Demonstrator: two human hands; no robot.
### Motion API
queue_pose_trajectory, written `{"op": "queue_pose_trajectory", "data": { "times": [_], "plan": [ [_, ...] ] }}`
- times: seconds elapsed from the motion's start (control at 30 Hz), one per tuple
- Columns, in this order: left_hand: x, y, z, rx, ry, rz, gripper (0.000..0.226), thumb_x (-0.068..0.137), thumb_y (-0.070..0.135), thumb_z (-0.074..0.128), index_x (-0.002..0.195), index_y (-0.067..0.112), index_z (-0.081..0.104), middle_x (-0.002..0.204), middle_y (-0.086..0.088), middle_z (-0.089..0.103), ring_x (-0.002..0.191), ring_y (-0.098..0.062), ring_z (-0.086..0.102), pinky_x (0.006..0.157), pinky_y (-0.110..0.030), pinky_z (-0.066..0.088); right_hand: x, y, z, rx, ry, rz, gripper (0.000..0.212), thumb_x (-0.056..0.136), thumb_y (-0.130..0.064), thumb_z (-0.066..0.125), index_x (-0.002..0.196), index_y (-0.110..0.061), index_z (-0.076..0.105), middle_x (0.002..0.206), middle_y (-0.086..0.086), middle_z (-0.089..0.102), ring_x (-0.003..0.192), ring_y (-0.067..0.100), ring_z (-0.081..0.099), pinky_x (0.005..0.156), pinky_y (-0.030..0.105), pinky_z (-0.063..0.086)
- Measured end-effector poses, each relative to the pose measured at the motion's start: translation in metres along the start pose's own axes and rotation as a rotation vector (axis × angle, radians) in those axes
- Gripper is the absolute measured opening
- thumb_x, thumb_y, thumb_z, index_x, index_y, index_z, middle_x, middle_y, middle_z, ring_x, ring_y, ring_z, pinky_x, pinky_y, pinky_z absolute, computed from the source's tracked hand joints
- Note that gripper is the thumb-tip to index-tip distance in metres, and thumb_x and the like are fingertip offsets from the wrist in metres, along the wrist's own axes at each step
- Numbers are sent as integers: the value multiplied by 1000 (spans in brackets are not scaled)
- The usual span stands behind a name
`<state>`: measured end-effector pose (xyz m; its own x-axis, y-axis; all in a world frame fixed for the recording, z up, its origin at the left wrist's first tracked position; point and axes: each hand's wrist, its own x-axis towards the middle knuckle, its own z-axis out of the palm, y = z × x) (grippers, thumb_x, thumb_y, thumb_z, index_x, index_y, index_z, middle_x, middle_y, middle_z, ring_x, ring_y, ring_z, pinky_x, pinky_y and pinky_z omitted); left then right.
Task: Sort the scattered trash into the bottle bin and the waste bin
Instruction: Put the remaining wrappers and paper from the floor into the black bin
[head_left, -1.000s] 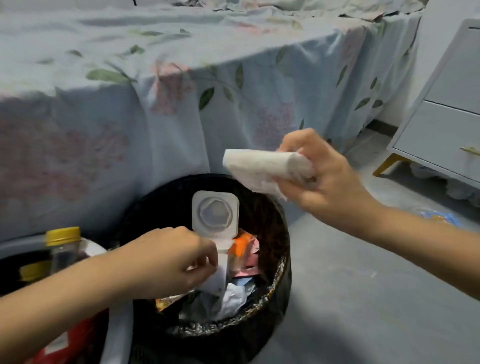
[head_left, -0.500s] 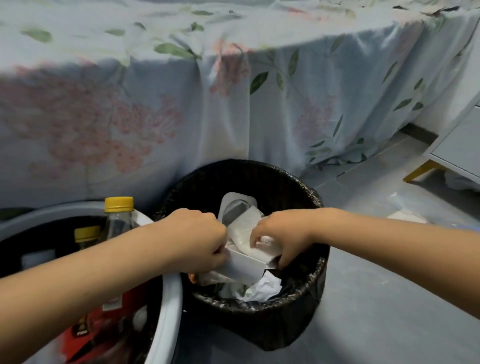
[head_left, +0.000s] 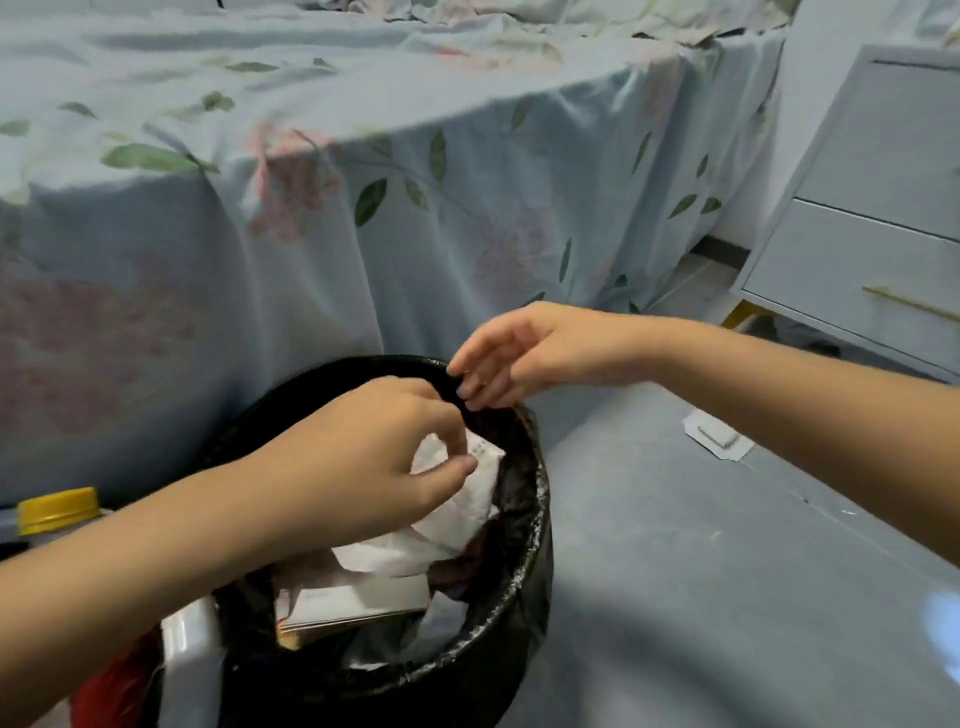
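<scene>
The left hand (head_left: 358, 462) is held over the mouth of the waste bin (head_left: 524, 597), its fingers (head_left: 457, 441) curled nearly closed; thumb and forefinger are pinched on the upper edge of a crumpled white tissue (head_left: 467, 499), which hangs below them inside the black-lined bin. Beneath the tissue, flat white packaging (head_left: 358, 597) is seen lying on the other waste. The right hand (head_left: 540, 353) is held above the bin's far rim with its fingers (head_left: 478, 384) loosely spread and bent downward; nothing is gripped, and the tips are just beside the left knuckles. The bottle bin (head_left: 189, 639) is seen under the left forearm, with a yellow bottle cap (head_left: 57, 509) beside the wrist. Beyond the right forearm, a flat white wrapper (head_left: 719, 436) lies on the floor (head_left: 727, 571).
</scene>
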<state>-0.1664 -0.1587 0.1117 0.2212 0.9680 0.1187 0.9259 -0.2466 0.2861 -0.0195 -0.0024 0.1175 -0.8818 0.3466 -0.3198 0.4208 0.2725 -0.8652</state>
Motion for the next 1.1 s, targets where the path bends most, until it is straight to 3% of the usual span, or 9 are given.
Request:
{"op": "queue_pose_trajectory", "data": {
  "times": [0.13, 0.23, 0.3, 0.4, 0.53, 0.63, 0.73, 0.9, 1.1],
  "plan": [
    [68, 31, 17, 45, 88, 133, 20, 87, 42, 53, 89, 28, 66, 91, 5, 57, 91, -18, 52, 84, -35, 44, -30, 62, -54, 161, 514, 56, 31, 89, 12, 40, 94, -11, 61, 88, 11, 64, 66, 16, 64, 65, 24, 55],
    [107, 52, 39, 75, -9, 103, 19, 88, 38, 54, 94, 25, 66, 92, 5, 55, 96, -21, 54, 84, -38, 47, -49, 162, -81, -144, 757, 338, 17, 87, -1, 56, 86, -15, 65, 92, 11, 66, 78, 22, 61, 66, 28, 46],
    [122, 63, 54, 89, -82, 90, 21, 88, 38, 53, 98, 24, 66, 98, 2, 60, 98, -22, 56, 84, -37, 48, -72, 229, -83, -397, 748, 553, 19, 82, -7, 57, 94, -16, 69, 101, 6, 68, 100, 24, 61, 78, 24, 44],
    [137, 85, 81, 55, -160, 67, 21, 88, 39, 52, 101, 27, 64, 105, 4, 60, 100, -18, 57, 81, -32, 47, -105, 301, -71, -571, 632, 819, 35, 80, -20, 58, 115, -21, 58, 123, 6, 57, 118, 27, 49, 93, 32, 45],
    [165, 126, 132, 0, -291, 37, 24, 91, 37, 49, 108, 26, 62, 112, 1, 55, 104, -23, 55, 80, -30, 42, -108, 342, -78, -671, 680, 841, 59, 80, -37, 60, 135, -27, 39, 134, 5, 44, 124, 28, 38, 96, 38, 42],
    [195, 146, 163, 125, -370, 98, 30, 93, 33, 46, 116, 20, 59, 119, -5, 54, 106, -30, 54, 78, -33, 36, -93, 357, -96, -612, 758, 848, 69, 80, -45, 59, 142, -35, 29, 140, 8, 35, 126, 30, 34, 98, 40, 39],
    [221, 141, 181, 283, -372, 130, 30, 94, 29, 44, 119, 17, 57, 121, -8, 53, 107, -31, 53, 82, -37, 35, -75, 366, -106, -579, 822, 859, 71, 81, -52, 56, 144, -41, 25, 142, 11, 29, 124, 34, 32, 99, 41, 36],
    [239, 119, 193, 284, -413, 27, 32, 93, 31, 46, 118, 16, 56, 120, -6, 53, 104, -30, 53, 80, -34, 35, -58, 378, -119, -487, 793, 931, 67, 83, -62, 49, 142, -46, 22, 143, 16, 24, 126, 35, 28, 101, 41, 32],
    [238, 107, 206, 242, -448, -46, 31, 92, 31, 47, 119, 20, 57, 121, -3, 53, 104, -26, 54, 75, -29, 36, -63, 391, -105, -555, 819, 918, 55, 74, -75, 48, 117, -40, 46, 129, 15, 36, 118, 35, 34, 97, 41, 32]
  ]
}}
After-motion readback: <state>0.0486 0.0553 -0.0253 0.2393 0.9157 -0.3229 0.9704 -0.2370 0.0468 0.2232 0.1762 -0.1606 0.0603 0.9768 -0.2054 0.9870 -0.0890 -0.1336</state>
